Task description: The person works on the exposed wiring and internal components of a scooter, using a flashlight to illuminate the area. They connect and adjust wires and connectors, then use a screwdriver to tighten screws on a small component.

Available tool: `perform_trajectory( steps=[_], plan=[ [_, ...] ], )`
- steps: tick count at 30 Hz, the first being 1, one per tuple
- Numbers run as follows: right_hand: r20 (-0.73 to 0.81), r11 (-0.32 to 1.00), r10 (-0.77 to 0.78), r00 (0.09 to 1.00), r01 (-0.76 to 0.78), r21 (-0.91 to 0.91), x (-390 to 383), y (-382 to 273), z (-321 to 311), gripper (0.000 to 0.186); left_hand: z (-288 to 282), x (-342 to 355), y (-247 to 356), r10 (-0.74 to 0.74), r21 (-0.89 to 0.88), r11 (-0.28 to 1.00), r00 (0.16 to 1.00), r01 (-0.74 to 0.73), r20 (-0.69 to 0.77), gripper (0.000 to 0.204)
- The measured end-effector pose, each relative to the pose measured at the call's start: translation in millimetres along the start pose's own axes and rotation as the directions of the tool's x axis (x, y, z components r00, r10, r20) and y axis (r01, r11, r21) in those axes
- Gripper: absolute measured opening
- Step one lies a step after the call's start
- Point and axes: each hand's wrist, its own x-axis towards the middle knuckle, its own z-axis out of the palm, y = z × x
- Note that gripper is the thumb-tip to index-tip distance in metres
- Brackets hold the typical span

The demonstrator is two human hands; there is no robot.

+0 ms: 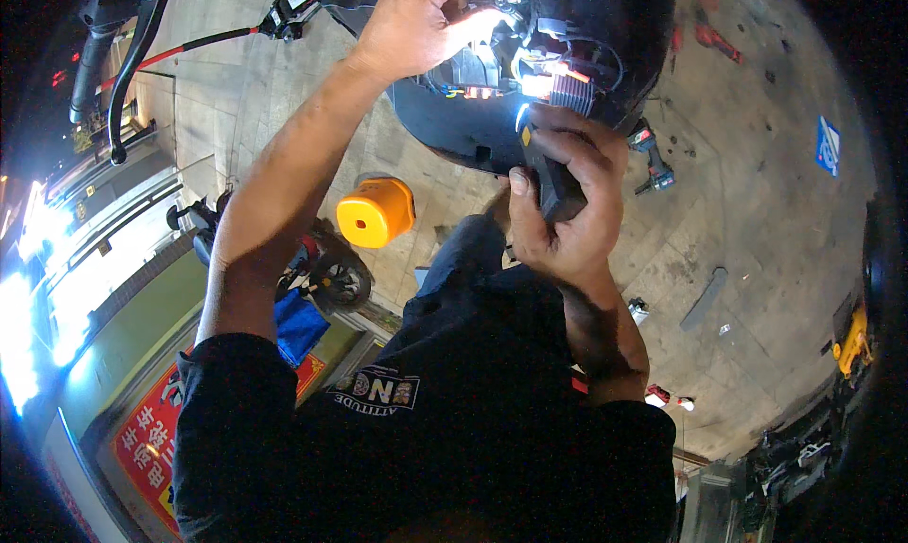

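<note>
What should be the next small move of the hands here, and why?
Probably the left hand should pull one connector free while the right hand keeps the flashlight aimed. The left fingers are already inside the open black housing, at the lit bundle of wires, and the beam falls right there.

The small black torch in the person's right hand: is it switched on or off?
On. The small black torch, gripped in the right hand, throws a bright white glow from its tip onto the wiring inside the dark vehicle housing.
</note>
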Motion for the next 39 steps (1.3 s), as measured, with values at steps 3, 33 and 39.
perform_trajectory(
  steps=[3,33,39],
  plan=[
    [-0.031,1.0,-0.016,0.999,0.016,0.008,1,2,3,0.039,0,2,-2,0.045,0.007,0.999,0.999,-0.045,0.001,0.024],
    [0.033,0.998,-0.003,0.999,0.005,-0.055,12,-19,-12,0.041,10,-9,-16,-0.059,0.062,0.996,0.998,0.058,0.015,0.023],
    [0.058,0.997,0.027,0.998,-0.023,-0.076,10,-18,-11,0.04,11,-7,-18,0.006,0.006,1.0,1.0,-0.006,-0.022,0.024]
  ],
)
